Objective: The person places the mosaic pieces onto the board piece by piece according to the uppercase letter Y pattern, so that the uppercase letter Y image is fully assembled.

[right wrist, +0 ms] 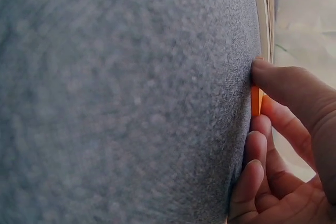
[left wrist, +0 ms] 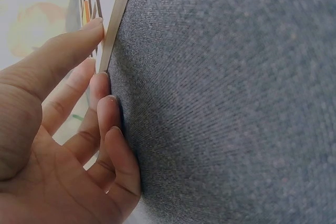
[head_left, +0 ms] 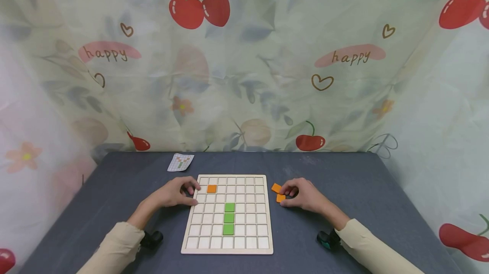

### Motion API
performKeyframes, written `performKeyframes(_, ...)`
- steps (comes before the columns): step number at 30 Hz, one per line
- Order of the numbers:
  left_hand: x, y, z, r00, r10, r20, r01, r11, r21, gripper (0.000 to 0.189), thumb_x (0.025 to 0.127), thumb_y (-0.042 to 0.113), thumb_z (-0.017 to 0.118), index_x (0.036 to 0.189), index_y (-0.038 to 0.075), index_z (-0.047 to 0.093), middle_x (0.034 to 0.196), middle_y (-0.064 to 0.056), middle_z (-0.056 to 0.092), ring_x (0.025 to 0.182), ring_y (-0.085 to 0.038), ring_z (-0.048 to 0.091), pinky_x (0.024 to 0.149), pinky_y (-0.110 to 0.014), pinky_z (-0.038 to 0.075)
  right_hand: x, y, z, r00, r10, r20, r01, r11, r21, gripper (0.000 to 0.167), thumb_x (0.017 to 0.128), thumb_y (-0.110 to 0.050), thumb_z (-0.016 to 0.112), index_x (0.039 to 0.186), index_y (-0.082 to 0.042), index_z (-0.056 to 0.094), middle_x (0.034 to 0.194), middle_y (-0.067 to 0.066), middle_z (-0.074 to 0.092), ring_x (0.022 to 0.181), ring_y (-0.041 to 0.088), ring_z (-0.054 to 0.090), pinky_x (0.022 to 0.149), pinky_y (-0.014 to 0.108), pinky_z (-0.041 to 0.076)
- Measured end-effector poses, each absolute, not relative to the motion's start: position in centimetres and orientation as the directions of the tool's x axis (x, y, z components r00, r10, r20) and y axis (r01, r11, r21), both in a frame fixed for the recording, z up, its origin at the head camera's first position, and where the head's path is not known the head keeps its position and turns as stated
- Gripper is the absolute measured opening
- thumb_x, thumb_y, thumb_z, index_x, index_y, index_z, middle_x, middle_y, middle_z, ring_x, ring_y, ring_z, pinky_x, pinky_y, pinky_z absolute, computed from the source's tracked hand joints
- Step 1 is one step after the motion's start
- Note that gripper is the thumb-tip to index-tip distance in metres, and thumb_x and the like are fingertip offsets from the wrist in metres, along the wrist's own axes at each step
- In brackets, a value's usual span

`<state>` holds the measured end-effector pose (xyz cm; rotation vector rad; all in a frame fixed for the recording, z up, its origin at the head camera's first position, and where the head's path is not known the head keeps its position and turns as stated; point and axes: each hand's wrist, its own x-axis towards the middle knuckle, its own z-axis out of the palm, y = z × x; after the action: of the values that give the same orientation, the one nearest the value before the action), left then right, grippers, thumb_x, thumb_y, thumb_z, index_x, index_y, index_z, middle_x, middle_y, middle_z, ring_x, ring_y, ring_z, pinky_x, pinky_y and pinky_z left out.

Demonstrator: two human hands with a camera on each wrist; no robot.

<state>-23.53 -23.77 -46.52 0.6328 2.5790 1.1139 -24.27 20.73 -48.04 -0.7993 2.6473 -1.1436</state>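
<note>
A pale wooden grid board (head_left: 227,251) lies flat on the table. One orange tile (head_left: 212,188) sits in its second row, and three green tiles (head_left: 229,218) form a column near the middle. At the board's left edge, my left hand (head_left: 173,191) rests its thumb and fingertips on the rim; the left wrist view shows the thumb (left wrist: 79,48) against that edge. Right of the board, my right hand (head_left: 303,195) pinches an orange square tile (head_left: 280,198) between thumb and forefinger. Another orange tile (head_left: 276,188) lies touching or close beside it.
A small printed card (head_left: 181,162) with a coloured grid pattern lies behind the board to the left. Dark cloth (head_left: 324,168) covers the table. A patterned curtain (head_left: 244,74) hangs at the back and sides. Black wrist devices (head_left: 153,239) sit at both cuffs.
</note>
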Motion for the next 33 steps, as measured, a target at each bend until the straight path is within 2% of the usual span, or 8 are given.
performKeyframes(9,-23.5,-23.7,-46.6,-0.873,0.483,-0.068,0.282,0.614,0.737,0.034,0.084,0.012,0.085,0.112,0.005,0.067,0.091,-0.006,0.056,0.077,-0.021,0.05,0.069,-0.033,0.043,-24.3,21.0,-48.1,-0.818,-0.568,0.092,-0.445,0.524,-0.726,0.019,0.085,-0.016,0.085,0.1,-0.01,0.075,0.09,-0.001,0.065,0.079,0.018,0.06,0.073,0.03,0.05)
performKeyframes(19,-23.4,-23.6,-46.5,-0.878,0.472,-0.074,0.277,0.628,0.727,0.034,0.084,0.012,0.085,0.111,0.005,0.067,0.091,-0.006,0.056,0.076,-0.02,0.05,0.069,-0.034,0.043,-24.5,21.0,-47.9,-0.801,-0.591,0.1,-0.438,0.463,-0.771,0.021,0.086,-0.018,0.085,0.103,-0.012,0.076,0.093,-0.002,0.068,0.078,0.015,0.061,0.073,0.029,0.051)
performKeyframes(25,-23.4,-23.6,-46.4,-0.879,0.47,-0.077,0.274,0.631,0.725,0.033,0.084,0.011,0.085,0.111,0.005,0.066,0.09,-0.006,0.056,0.077,-0.021,0.05,0.07,-0.035,0.043,-24.6,20.5,-47.8,-0.784,-0.608,0.123,-0.442,0.409,-0.798,0.026,0.086,-0.016,0.085,0.109,-0.008,0.076,0.091,0.0,0.068,0.077,0.017,0.061,0.071,0.029,0.051)
performKeyframes(33,-23.5,-23.7,-46.4,-0.874,0.481,-0.068,0.283,0.619,0.733,0.034,0.084,0.011,0.085,0.111,0.004,0.066,0.09,-0.006,0.057,0.077,-0.021,0.051,0.069,-0.033,0.043,-24.7,19.5,-47.7,-0.754,-0.628,0.189,-0.495,0.355,-0.793,0.025,0.086,-0.015,0.085,0.109,-0.008,0.076,0.097,0.002,0.069,0.079,0.017,0.061,0.069,0.029,0.051)
